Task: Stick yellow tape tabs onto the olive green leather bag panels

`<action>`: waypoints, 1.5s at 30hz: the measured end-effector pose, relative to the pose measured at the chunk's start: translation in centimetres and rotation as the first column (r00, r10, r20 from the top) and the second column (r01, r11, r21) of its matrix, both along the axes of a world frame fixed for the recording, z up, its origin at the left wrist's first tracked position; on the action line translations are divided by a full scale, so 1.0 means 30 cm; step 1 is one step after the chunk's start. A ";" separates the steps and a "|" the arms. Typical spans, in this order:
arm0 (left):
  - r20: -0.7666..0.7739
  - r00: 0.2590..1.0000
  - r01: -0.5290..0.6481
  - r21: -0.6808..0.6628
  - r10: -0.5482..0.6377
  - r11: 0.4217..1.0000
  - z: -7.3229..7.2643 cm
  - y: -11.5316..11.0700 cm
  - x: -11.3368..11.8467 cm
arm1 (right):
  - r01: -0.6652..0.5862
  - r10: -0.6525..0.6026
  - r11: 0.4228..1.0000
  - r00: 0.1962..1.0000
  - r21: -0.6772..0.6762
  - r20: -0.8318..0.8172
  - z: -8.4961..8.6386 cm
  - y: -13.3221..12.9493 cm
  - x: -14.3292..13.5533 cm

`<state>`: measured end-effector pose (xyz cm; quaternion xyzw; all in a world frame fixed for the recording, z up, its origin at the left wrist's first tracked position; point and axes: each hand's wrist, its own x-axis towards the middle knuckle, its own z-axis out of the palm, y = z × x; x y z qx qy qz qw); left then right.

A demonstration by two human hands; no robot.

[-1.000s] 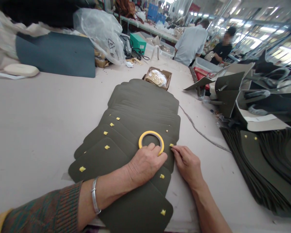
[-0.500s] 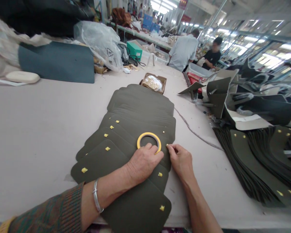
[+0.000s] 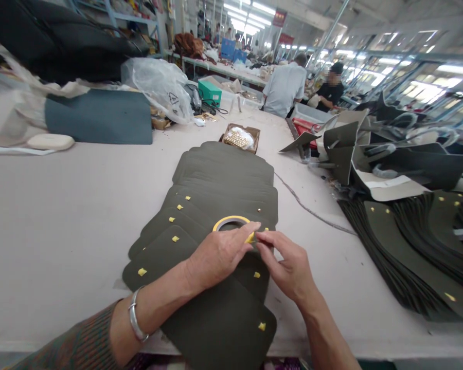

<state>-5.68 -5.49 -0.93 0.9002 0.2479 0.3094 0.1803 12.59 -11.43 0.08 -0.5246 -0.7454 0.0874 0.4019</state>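
Note:
My left hand (image 3: 221, 254) grips a roll of yellow tape (image 3: 231, 221) above a fanned stack of dark olive panels (image 3: 224, 177). Against the roll's right side, the fingertips of my right hand (image 3: 287, 262) are pinched together; whatever is between them is too small to make out. Small yellow tape pieces stick to the panels, such as a tape piece (image 3: 142, 272) at the left and another piece (image 3: 262, 326) near the front corner. A small gold stud (image 3: 259, 210) shows on a panel beyond my hands.
Behind the stack stands a small cardboard box (image 3: 257, 134) of gold studs (image 3: 237, 137). Bundled dark strips (image 3: 401, 257) lie at the right, below piled bag parts (image 3: 347, 149). A plastic bag (image 3: 158, 87) and a grey-blue sheet (image 3: 100, 117) are back left. Two people work farther off.
My right hand has moved left from the panel's right edge to the tape roll, where a yellow piece stays on the panel. My left hand has tilted the roll, and its fingers have straightened.

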 end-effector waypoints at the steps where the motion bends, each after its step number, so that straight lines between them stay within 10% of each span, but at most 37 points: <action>1: 0.004 1.000 -0.002 -0.008 0.002 1.000 -0.004 -0.003 0.001 | -0.017 0.016 1.000 0.999 0.026 0.029 -0.002 0.002 -0.010; 15: -0.233 0.972 -0.041 -0.077 0.022 0.996 0.039 -0.011 -0.003 | 0.126 -0.150 0.973 0.982 0.192 0.113 -0.055 -0.007 -0.050; 21: -0.248 0.964 -0.061 0.165 0.101 0.984 0.057 0.001 0.032 | 0.181 -0.334 0.913 0.846 -0.365 -0.416 -0.041 0.024 -0.059; 26: -0.140 0.984 -0.060 0.320 0.110 0.946 0.088 0.022 0.063 | 0.209 -0.466 0.861 0.688 -0.463 -0.557 -0.044 0.111 0.032; 34: -0.432 0.868 -0.063 0.393 0.244 0.918 0.021 0.225 0.098 | 0.247 -0.292 0.933 0.944 -0.260 -0.154 -0.047 0.256 0.148; 45: -0.435 0.895 -0.008 0.202 0.097 0.979 0.015 0.205 0.033 | 0.278 -0.293 0.926 0.956 -0.253 -0.020 -0.052 0.285 0.141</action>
